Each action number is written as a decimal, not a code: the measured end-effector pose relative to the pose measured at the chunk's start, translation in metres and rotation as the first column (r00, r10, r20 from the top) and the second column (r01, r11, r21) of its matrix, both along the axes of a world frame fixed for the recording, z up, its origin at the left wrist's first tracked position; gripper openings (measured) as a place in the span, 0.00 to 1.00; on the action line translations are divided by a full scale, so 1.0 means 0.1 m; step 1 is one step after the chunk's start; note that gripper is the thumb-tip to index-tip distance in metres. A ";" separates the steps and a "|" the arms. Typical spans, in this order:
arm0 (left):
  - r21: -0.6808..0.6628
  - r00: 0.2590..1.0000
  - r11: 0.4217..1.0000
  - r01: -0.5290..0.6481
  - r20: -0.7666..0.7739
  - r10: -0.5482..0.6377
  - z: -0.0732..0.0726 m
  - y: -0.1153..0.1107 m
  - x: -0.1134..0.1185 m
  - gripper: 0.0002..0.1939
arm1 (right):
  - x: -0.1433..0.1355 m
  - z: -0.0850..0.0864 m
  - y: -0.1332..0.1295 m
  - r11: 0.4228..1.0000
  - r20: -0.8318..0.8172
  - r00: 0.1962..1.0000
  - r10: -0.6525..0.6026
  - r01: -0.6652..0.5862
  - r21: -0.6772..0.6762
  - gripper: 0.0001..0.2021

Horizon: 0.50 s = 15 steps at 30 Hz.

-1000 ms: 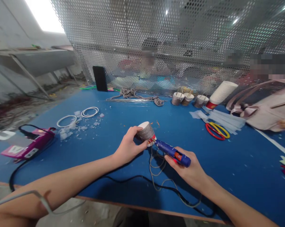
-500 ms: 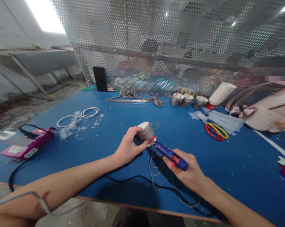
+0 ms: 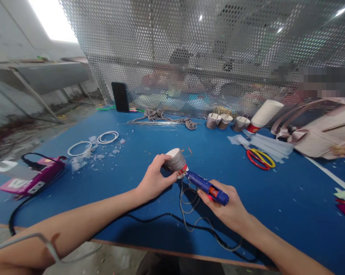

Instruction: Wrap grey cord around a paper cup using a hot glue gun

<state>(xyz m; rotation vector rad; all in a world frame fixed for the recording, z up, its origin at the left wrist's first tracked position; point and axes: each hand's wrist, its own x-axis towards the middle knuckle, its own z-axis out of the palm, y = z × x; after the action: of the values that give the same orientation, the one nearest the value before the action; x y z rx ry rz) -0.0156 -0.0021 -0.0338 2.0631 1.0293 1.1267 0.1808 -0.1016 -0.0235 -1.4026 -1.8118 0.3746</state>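
Observation:
A paper cup (image 3: 175,160), partly wound with grey cord, is tilted in my left hand (image 3: 157,176), its thumb near the bare red-and-white band and its fingers at the rim. My right hand (image 3: 228,206) is wrapped round a blue glue gun (image 3: 202,183), whose nozzle touches or nearly touches the cup by the edge of the winding. Loose grey cord (image 3: 184,210) hangs below the cup and loops over the blue table (image 3: 138,152). A black cable (image 3: 166,215) runs beneath my hands.
Grey cord (image 3: 155,114), a phone (image 3: 120,97), wrapped cups (image 3: 213,120) and a stack of cups (image 3: 266,114) line the mesh screen. Scissors (image 3: 258,159) and glue sticks (image 3: 272,145) lie right, near a bag (image 3: 318,133). Left are white rings (image 3: 107,137) and a purple power strip (image 3: 36,179).
The view has shifted slightly. Both hands, the cup and the glue gun hold almost the same pose.

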 end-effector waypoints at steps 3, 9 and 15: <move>-0.026 1.000 1.000 0.017 -0.003 -0.017 0.00 0.00 -0.01 0.13 | -0.01 0.02 0.00 0.999 -0.028 1.000 0.007 -0.008 -0.038 0.12; -0.115 0.996 0.990 0.082 0.043 -0.077 -0.04 0.04 -0.03 0.14 | 0.07 0.12 0.03 0.961 -0.217 0.973 -0.083 0.020 -0.275 0.15; -0.129 0.994 0.986 0.107 0.045 -0.102 -0.04 0.06 -0.04 0.15 | 0.16 0.18 0.10 0.884 -0.326 0.932 -0.159 -0.013 -0.468 0.19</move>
<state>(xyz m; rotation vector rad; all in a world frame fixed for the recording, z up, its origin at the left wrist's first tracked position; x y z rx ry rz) -0.0192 0.0038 -0.0373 1.9602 0.9394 1.0144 0.1967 -0.0914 -0.0059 -1.5908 -1.4132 1.0104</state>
